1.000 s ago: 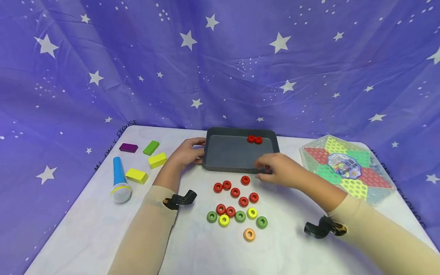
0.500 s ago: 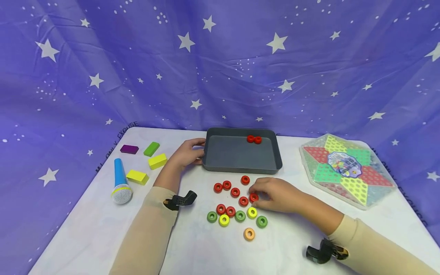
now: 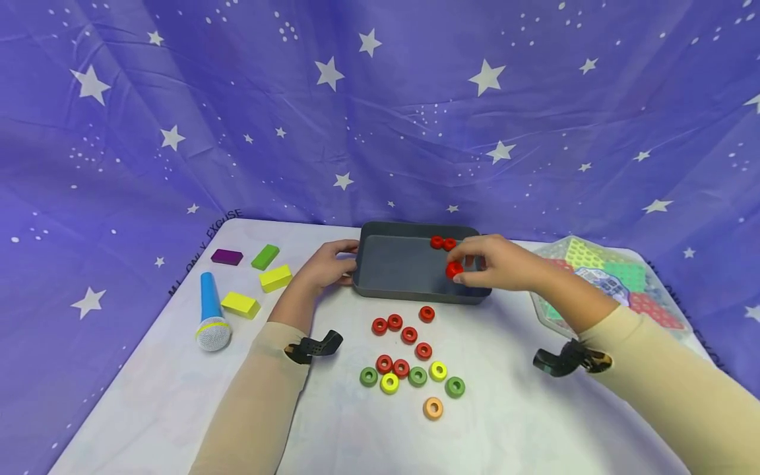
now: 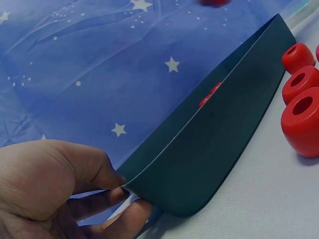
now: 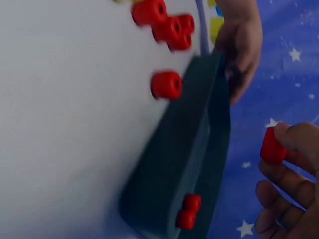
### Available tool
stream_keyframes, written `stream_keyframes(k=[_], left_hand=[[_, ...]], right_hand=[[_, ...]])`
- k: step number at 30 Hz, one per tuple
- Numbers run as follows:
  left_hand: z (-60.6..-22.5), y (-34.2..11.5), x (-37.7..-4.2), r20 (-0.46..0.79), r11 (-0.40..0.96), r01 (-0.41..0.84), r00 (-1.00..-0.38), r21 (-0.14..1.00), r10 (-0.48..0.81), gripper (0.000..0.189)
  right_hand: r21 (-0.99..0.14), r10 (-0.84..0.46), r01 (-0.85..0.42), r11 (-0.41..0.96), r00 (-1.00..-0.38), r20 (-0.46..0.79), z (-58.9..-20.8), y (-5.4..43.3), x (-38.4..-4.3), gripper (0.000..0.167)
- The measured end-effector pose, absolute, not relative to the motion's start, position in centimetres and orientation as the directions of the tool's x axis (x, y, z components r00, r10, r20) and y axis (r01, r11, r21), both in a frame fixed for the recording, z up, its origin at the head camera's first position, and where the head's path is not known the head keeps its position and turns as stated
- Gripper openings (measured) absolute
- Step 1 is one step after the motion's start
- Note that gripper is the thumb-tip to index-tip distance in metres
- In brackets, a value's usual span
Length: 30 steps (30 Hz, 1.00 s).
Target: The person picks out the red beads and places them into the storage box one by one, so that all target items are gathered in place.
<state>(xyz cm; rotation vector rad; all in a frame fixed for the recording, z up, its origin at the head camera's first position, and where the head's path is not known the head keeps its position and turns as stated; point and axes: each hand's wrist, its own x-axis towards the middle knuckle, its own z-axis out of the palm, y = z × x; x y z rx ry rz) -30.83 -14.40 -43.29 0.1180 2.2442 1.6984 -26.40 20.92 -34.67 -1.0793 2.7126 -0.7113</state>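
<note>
My right hand (image 3: 495, 262) pinches a red bead (image 5: 272, 146) between thumb and fingers. In the head view that bead is over the right part of a dark grey tray (image 3: 392, 264); the right wrist view has it held above the rim. Two more red beads (image 5: 189, 211) lie inside the tray, side by side near its far wall. At the tray's left end, my left hand (image 3: 326, 267) grips the rim (image 4: 164, 149), thumb and fingers at the corner. Several loose red beads (image 3: 409, 335) lie on the white tabletop in front of the tray.
Green beads (image 3: 418, 377), yellow beads (image 3: 438, 371) and an orange bead (image 3: 433, 408) lie nearer me. To the left are a toy microphone (image 3: 210, 313) and yellow (image 3: 240, 305), green (image 3: 265, 256) and purple (image 3: 227, 257) blocks. A clear-cased star game board (image 3: 656, 310) sits right, partly behind my right arm.
My right hand went from the tray's front edge down to the loose beads, took the rightmost red one and lifted it back over the tray. My left hand stayed on the tray.
</note>
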Motion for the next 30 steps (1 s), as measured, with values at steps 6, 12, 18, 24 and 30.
stream_keyframes(k=[6, 12, 18, 24, 30], left_hand=[[-43.6, -13.8, -30.8, -0.199, 0.275, -0.126, -0.946, 0.953, 0.257, 0.060], [-43.4, -13.3, -30.7, -0.199, 0.291, -0.121, -0.946, 0.949, 0.255, 0.062], [-43.1, -13.7, -30.8, -0.187, 0.290, -0.110, -0.950, 0.951, 0.251, 0.061], [-43.2, -14.0, -30.7, -0.203, 0.297, -0.128, -0.949, 0.946, 0.240, 0.061], [-43.2, -14.3, -30.5, -0.210, 0.290, -0.138, -0.949, 0.947, 0.234, 0.061]], right_hand=[[-0.450, -0.659, -0.588, 0.672, -0.752, -0.003, -33.4, 20.5, -30.6, 0.030], [-0.396, -0.640, -0.587, 0.707, -0.768, -0.005, -34.0, 19.5, -33.7, 0.028], [-0.368, -0.613, -0.569, 0.736, -0.790, -0.004, -35.6, 18.3, -36.0, 0.026], [-0.288, -0.615, -0.592, 0.753, -0.788, 0.013, -37.2, 17.4, -37.2, 0.022], [-0.220, -0.609, -0.594, 0.774, -0.793, -0.001, -38.1, 16.2, -37.9, 0.024]])
